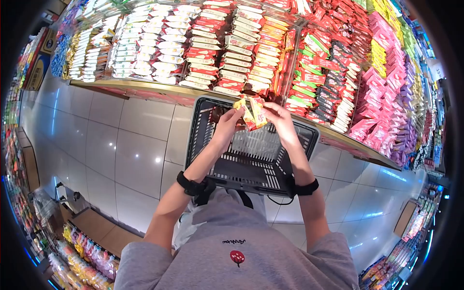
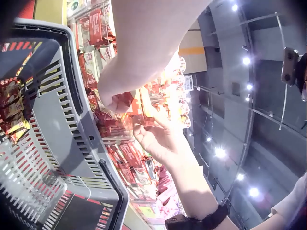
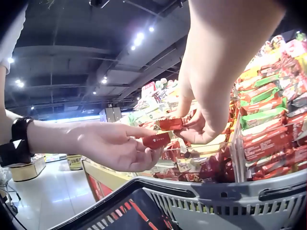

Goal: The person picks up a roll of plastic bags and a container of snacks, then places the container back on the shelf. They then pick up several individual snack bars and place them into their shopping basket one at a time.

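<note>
At your far left the pale tiled floor [image 1: 121,145] runs beside the shelf [image 1: 145,88], whose left bins hold stacked white packets [image 1: 145,53]. Moving in, your left hand [image 1: 228,124] is raised over the black basket [image 1: 194,140] in front of your body. Its fingers and thumb are curled round one side of a small bunch of snack packets [image 1: 251,114] (yellow and red from the head camera, mostly red from the wrist ones). The bunch sits in the air between both hands, above the far half of the basket and just in front of the shelf edge. In the right wrist view one red packet is pinched between your left thumb and fingers. A second sits just above it in the fingertips of the other hand. Your right hand [image 1: 281,122] meets the bunch from the other side, thumb and fingers bent and pinching it, so neither hand is slack. A black strap [image 1: 191,186] wraps each wrist. In the left wrist view a few loose packets [image 2: 12,112] lie inside the basket against one wall. To the right of your hands the shelf carries red and green packets [image 1: 309,72], then rows of pink packets [image 1: 382,92] at the far right.
</note>
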### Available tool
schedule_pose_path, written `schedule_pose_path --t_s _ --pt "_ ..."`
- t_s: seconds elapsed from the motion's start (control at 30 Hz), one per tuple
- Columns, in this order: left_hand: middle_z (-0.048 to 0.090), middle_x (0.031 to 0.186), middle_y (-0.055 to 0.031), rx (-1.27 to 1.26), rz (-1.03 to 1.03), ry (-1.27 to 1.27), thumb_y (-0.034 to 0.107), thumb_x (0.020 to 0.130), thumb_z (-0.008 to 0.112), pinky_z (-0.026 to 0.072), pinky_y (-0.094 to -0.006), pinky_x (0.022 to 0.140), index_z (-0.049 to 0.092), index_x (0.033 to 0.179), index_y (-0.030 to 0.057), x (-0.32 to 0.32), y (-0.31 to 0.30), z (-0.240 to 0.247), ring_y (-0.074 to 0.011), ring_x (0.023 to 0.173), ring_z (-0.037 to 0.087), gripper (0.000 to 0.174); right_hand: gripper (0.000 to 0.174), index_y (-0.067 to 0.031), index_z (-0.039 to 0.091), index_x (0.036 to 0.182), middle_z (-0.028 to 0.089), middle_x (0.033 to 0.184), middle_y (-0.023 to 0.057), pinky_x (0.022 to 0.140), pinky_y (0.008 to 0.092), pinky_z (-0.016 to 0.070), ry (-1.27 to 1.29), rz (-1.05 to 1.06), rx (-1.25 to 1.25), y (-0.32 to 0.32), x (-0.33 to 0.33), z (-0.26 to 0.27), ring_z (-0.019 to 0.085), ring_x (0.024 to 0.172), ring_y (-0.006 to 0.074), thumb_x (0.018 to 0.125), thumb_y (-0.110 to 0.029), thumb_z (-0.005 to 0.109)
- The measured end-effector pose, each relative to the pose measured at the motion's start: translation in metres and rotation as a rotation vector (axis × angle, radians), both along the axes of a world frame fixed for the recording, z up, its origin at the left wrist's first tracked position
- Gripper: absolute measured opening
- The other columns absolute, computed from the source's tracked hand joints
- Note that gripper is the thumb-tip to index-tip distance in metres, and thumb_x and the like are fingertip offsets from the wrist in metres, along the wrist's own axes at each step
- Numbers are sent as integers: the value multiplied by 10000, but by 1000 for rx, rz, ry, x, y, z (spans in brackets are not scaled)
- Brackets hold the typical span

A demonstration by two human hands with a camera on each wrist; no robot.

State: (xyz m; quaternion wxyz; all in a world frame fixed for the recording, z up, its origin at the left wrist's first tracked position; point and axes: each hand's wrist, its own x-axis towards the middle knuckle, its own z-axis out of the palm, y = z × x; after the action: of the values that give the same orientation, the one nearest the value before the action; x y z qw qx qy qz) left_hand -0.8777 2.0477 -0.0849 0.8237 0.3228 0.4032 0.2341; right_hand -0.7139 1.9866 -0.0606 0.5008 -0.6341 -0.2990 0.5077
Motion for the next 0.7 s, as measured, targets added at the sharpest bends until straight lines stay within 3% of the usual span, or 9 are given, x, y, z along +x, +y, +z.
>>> schedule_pose_path --t_s 0.17,0.27,0.4,0.43,0.57,0.67,0.7 --pt "597 958 -21 -40 -146 102 289 909 483 443 -280 778 553 1063 45 -14 -3 -10 -101 876 563 297 237 36 585 1012 610 885 19 717 214 424 126 9 -44 -20 -15 -25 540 801 62 840 -128 592" --pt "596 952 -23 -27 -148 105 291 903 492 441 -290 777 553 1050 49 -16 -4 -16 -100 882 562 289 230 30 589 991 608 866 18 686 208 416 158 -19 -106 -27 -21 -30 535 788 59 829 -134 603" --pt "588 937 -55 -5 -62 140 189 839 591 487 -284 739 484 1057 33 -21 -5 -34 -136 851 590 288 277 -2 553 1050 592 855 18 608 211 379 450 -73 -107 -42 -16 -51 528 733 73 808 -120 620" --pt "575 944 -74 -24 9 159 97 805 614 518 -306 742 429 1060 37 -21 -6 -33 -167 855 597 320 384 -29 467 1156 580 860 26 625 232 406 540 -135 -113 -47 -17 -54 548 744 108 805 -81 612" --pt "548 949 -89 -63 12 128 51 832 559 533 -336 753 420 1094 39 -28 -14 -48 -178 831 598 297 477 -46 345 1226 585 924 87 661 293 487 554 -222 -137 -59 -32 -60 588 756 181 811 -4 575" --pt "555 937 -91 -79 -98 96 45 831 541 541 -327 726 453 1012 29 -26 -21 -72 -180 840 600 202 431 -36 361 1206 588 930 106 663 292 502 635 -270 -126 -64 -38 -75 603 723 192 824 -4 558" --pt "552 930 -89 -83 -104 100 74 869 482 539 -321 711 473 1004 31 -23 -26 -72 -176 824 599 142 343 -19 427 1140 599 867 105 625 274 510 586 -304 -137 -64 -41 -77 608 682 178 829 -34 569"
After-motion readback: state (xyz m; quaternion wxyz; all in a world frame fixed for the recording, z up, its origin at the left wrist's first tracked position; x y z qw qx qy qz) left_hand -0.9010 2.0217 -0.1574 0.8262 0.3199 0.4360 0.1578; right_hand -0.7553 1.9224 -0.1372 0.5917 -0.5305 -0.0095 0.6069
